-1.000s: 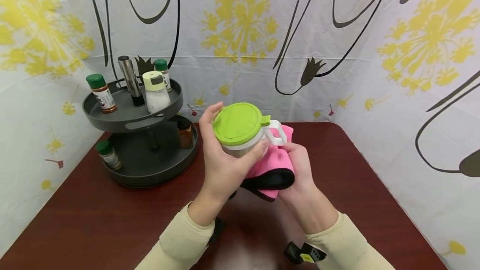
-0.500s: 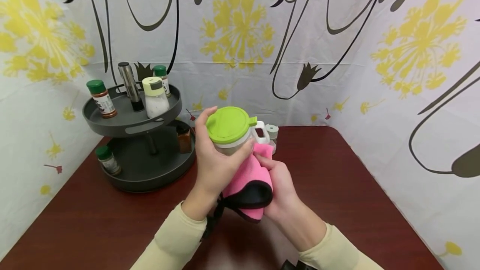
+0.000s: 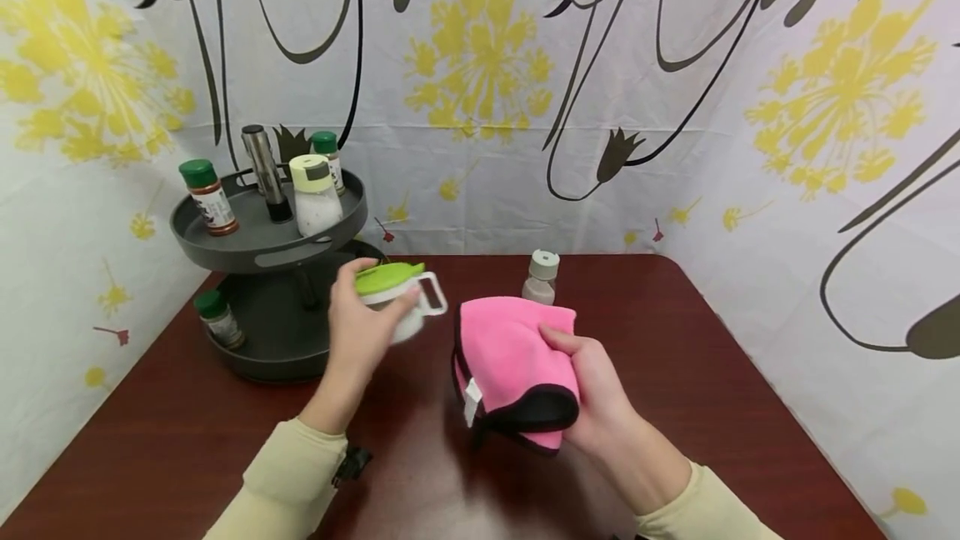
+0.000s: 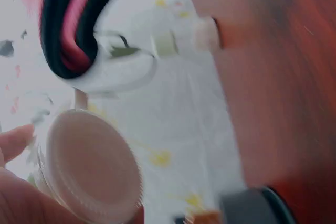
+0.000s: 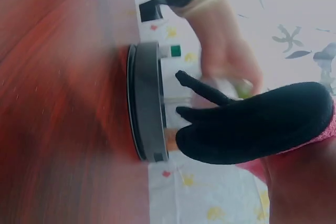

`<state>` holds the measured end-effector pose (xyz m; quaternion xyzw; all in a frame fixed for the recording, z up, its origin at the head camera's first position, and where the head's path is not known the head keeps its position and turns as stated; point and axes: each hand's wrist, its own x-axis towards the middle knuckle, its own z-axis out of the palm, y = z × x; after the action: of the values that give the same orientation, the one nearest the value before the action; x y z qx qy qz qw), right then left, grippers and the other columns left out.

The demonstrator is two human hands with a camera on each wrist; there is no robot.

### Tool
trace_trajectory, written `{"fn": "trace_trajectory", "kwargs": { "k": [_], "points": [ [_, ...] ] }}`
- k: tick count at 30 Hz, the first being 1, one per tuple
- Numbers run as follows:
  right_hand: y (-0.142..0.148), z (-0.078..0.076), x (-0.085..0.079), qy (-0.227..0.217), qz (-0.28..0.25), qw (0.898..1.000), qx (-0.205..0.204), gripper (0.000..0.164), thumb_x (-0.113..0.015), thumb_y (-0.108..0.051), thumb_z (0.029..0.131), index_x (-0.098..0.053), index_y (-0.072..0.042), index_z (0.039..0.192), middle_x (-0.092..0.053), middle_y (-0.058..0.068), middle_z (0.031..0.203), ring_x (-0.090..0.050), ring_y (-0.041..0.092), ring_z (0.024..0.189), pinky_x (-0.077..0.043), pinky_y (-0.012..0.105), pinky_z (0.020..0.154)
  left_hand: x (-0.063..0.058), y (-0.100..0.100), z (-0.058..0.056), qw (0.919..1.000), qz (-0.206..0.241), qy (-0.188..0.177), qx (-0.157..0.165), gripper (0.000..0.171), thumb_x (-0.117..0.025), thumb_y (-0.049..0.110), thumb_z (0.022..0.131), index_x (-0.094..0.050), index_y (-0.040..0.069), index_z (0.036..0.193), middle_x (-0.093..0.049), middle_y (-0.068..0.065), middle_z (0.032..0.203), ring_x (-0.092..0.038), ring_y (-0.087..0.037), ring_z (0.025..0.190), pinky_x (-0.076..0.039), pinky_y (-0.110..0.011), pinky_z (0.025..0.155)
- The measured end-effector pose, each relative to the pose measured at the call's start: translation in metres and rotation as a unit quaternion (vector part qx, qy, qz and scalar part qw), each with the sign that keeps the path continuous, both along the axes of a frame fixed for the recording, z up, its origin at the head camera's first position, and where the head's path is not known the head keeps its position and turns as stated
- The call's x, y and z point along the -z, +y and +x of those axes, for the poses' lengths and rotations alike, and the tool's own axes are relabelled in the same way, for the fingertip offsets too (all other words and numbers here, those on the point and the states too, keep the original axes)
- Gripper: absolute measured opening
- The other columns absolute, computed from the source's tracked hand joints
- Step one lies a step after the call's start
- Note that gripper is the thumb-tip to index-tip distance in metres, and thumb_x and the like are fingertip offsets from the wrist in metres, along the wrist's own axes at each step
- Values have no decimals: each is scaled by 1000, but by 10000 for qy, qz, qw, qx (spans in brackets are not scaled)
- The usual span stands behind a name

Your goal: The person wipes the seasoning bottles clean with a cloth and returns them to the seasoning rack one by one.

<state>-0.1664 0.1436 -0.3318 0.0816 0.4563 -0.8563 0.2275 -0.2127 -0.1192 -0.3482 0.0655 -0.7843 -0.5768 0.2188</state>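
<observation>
My left hand (image 3: 357,336) grips a clear jar (image 3: 408,325) with a green lid (image 3: 386,277) and a white handle (image 3: 435,294). The jar is held above the table, tilted, in front of the dark rack; its round base (image 4: 94,166) faces the left wrist camera. To the right, my right hand (image 3: 600,394) pinches a folded pink cloth (image 3: 502,344) with black edging (image 5: 257,124) and a small white tag, thumb on top. Its other fingers are hidden behind the cloth. A gap separates the cloth from the jar.
A two-tier dark grey rack (image 3: 217,252) stands at the back left. On it are a green-capped spice jar (image 3: 212,200), a steel cylinder (image 3: 264,169), a white shaker (image 3: 315,202) and other jars. A white-capped bottle (image 3: 540,277) stands on the red-brown table (image 3: 675,340) behind the cloth.
The jar, earlier against the cloth, has moved left and down with my left hand and tilted away. The cloth has come off it, staying in my right hand. The white-capped bottle has come into view.
</observation>
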Motion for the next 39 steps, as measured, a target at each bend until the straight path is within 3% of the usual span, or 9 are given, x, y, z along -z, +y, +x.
{"fn": "trace_trajectory", "kwargs": {
  "k": [5, 9, 12, 18, 24, 28, 32, 35, 39],
  "points": [
    [17, -1, -2, 106, 36, 9999, 67, 23, -48, -38, 112, -56, -17, 119, -74, -9, 92, -71, 8, 83, -58, 24, 84, 16, -43, -18, 9948, -206, -449, -892, 80, -89, 34, 84, -49, 11, 150, -49, -26, 149, -48, -43, 134, -41, -56, 110],
    [21, -1, -4, 110, -19, 9999, 52, 24, -49, -38, 112, -56, -17, 120, -73, -9, 94, -71, 8, 84, -58, 25, 85, 26, -70, -30, 9862, -795, -774, -1228, 95, -90, 41, 82, -41, 12, 158, -46, -29, 155, -45, -52, 142, -38, -67, 115],
    [19, -2, -2, 74, -42, 10000, 2, 24, -49, -38, 112, -55, -17, 121, -73, -8, 93, -71, 8, 84, -58, 25, 84, 36, -83, -35, 9802, -1226, -905, -1261, 98, -88, 40, 83, -36, 11, 161, -42, -34, 155, -45, -57, 138, -38, -73, 112],
    [18, -3, 0, 54, -15, 10000, 0, 23, -48, -38, 112, -55, -17, 120, -73, -8, 91, -71, 8, 81, -59, 24, 83, 56, -92, -36, 9604, -2315, -1100, -1096, 84, -87, 36, 84, -45, 4, 150, -45, -40, 139, -57, -57, 110, -50, -70, 90],
    [27, -6, -2, 83, -53, 9995, 288, 22, -49, -37, 112, -57, -17, 118, -73, -8, 92, -71, 8, 81, -59, 23, 82, 58, -93, -38, 9430, -2949, -1306, -822, 77, -84, 36, 86, -48, 2, 146, -45, -41, 135, -57, -59, 111, -51, -71, 88],
    [33, -7, 0, 29, -62, 9989, 463, 22, -51, -37, 112, -57, -18, 119, -73, -9, 93, -71, 8, 81, -59, 23, 82, 51, -79, -37, 9279, -3431, -1220, -798, 67, -80, 37, 90, -53, 2, 140, -42, -41, 143, -42, -63, 132, -38, -80, 101],
    [38, -8, 3, 31, -97, 9989, 464, 22, -51, -37, 112, -58, -18, 118, -73, -9, 92, -71, 8, 81, -59, 23, 83, 38, -43, -35, 9189, -3800, -637, -851, 62, -78, 42, 91, -56, 7, 138, -36, -34, 156, -30, -58, 146, -29, -83, 108],
    [39, -8, 7, 21, -123, 9989, 458, 22, -51, -38, 112, -59, -18, 116, -73, -9, 90, -71, 8, 80, -59, 23, 81, 29, -4, -42, 9206, -3852, -141, -627, 56, -76, 44, 92, -60, 12, 135, -37, -25, 159, -29, -50, 150, -32, -80, 109],
    [39, -7, 13, -114, -91, 9986, 514, 21, -51, -37, 112, -57, -18, 117, -72, -8, 89, -71, 8, 79, -59, 23, 81, 24, 52, -71, 9343, -3560, -48, 180, 48, -76, 41, 94, -62, 18, 134, -42, -16, 157, -33, -41, 150, -42, -70, 108]
  ]
}}
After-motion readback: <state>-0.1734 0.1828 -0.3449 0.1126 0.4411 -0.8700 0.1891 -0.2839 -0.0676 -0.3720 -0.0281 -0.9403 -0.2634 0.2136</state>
